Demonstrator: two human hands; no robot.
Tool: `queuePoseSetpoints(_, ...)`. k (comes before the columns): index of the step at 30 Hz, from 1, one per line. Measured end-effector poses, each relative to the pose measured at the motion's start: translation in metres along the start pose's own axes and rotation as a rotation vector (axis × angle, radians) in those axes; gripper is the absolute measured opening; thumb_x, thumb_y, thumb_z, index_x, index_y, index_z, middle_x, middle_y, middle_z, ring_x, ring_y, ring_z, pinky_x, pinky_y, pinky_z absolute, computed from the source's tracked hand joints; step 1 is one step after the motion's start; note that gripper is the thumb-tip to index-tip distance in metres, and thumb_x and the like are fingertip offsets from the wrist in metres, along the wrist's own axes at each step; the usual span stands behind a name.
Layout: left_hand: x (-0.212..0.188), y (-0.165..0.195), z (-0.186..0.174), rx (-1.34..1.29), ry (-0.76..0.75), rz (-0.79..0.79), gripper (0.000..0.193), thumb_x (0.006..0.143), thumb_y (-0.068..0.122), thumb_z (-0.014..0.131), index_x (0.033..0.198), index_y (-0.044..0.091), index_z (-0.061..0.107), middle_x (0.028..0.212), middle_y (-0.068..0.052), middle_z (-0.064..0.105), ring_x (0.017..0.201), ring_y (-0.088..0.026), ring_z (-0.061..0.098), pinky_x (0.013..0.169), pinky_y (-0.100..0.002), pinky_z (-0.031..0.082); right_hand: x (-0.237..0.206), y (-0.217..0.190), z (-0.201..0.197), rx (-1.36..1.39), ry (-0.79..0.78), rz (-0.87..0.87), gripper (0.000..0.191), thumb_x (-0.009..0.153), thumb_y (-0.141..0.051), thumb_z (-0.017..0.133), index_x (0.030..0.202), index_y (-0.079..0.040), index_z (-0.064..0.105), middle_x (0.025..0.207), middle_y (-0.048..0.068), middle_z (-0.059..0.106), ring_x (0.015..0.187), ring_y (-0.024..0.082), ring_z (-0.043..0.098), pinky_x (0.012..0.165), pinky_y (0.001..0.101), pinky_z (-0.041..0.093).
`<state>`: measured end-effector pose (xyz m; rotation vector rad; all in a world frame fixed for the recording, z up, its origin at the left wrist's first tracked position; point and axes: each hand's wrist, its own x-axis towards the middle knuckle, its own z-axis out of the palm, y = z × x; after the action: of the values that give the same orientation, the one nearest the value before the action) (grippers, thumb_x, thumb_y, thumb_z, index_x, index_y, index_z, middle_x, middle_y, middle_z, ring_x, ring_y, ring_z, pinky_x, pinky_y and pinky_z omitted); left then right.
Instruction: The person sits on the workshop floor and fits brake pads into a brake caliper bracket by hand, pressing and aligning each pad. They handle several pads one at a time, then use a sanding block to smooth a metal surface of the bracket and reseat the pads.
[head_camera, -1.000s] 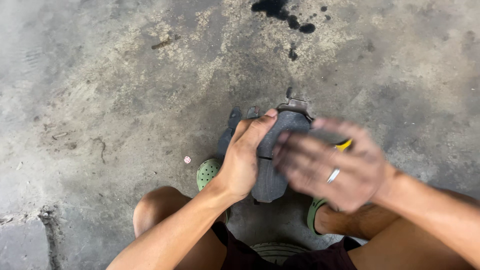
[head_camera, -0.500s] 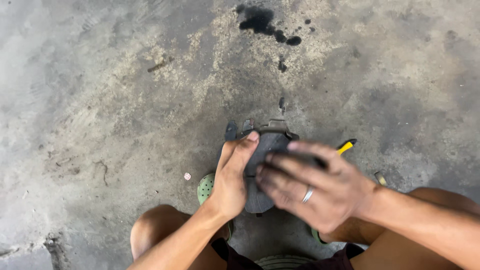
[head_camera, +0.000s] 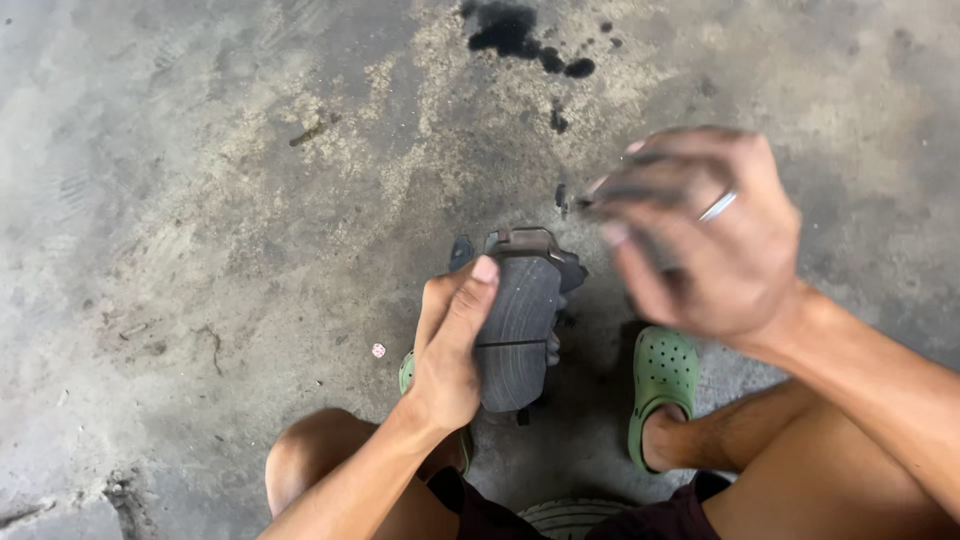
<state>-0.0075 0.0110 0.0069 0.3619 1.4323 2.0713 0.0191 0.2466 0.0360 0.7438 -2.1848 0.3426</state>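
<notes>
- Your left hand (head_camera: 452, 352) is wrapped around the left edge of a dark grey brake pad (head_camera: 517, 335), thumb and fingers clamped on it, holding it upright just in front of your knees.
- The brake pad shows its flat, curved face with a thin groove across the middle; a brownish metal backing with a small tab sticks out along its top edge.
- Your right hand (head_camera: 700, 235) is raised above and to the right of the brake pad, apart from it and touching nothing. It is blurred, so you cannot tell for sure how the fingers sit, though they look loosely spread with dark, dirty tips. A silver ring (head_camera: 717, 206) sits on one finger.
- You are crouched over a stained concrete floor (head_camera: 200, 200).
- A green clog (head_camera: 661, 385) is on your right foot, just right of the brake pad; the other one peeks out beneath your left hand.
- A black oil stain (head_camera: 520, 35) marks the floor well beyond the brake pad, near the top edge.
- A tiny pink speck (head_camera: 378, 350) lies on the floor just left of your left hand.
</notes>
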Motion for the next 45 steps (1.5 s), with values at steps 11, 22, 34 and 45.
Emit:
queuePoseSetpoints(11,0.001,0.011,0.006,0.222,-0.09,0.254,0.03,0.104,0.011,0.066,0.126,-0.009,0.065,0.092,-0.007,0.07,0.078,-0.013,0.067,0.07,-0.028,0.056,-0.034,-0.013,0.005,0.361,-0.101,0.512,0.017,0.1,0.001,0.064,0.115,0.003,0.056,0.091,0.015,0.076,0.06,0.013,0.07,0.051,0.0277,0.051)
queuePoseSetpoints(22,0.001,0.016,0.006,0.189,-0.113,0.217,0.039,0.096,0.011,0.061,0.129,-0.011,0.063,0.093,-0.011,0.071,0.08,-0.017,0.072,0.073,-0.031,0.06,-0.017,-0.025,0.002,0.482,-0.087,0.415,0.019,0.096,-0.006,0.074,0.108,0.003,0.061,0.097,0.014,0.077,0.076,0.016,0.078,0.061,0.0262,0.06)
queuePoseSetpoints(34,0.0,0.009,0.004,0.369,-0.067,0.32,0.037,0.102,0.017,0.068,0.128,-0.009,0.065,0.091,-0.008,0.068,0.081,-0.011,0.062,0.073,-0.027,0.053,0.0,-0.033,0.009,0.709,-0.169,0.564,0.018,0.1,-0.007,0.067,0.106,0.001,0.052,0.067,0.005,0.07,0.044,0.004,0.063,0.035,0.0226,0.042)
queuePoseSetpoints(45,-0.007,0.009,0.019,0.367,0.325,0.365,0.029,0.11,0.013,0.062,0.135,0.0,0.056,0.115,-0.008,0.066,0.101,-0.013,0.062,0.09,-0.027,0.052,0.012,-0.043,0.001,0.776,-0.223,0.718,0.034,0.108,-0.026,0.051,0.13,0.0,0.049,0.074,0.006,0.065,0.056,0.015,0.061,0.05,0.0325,0.049)
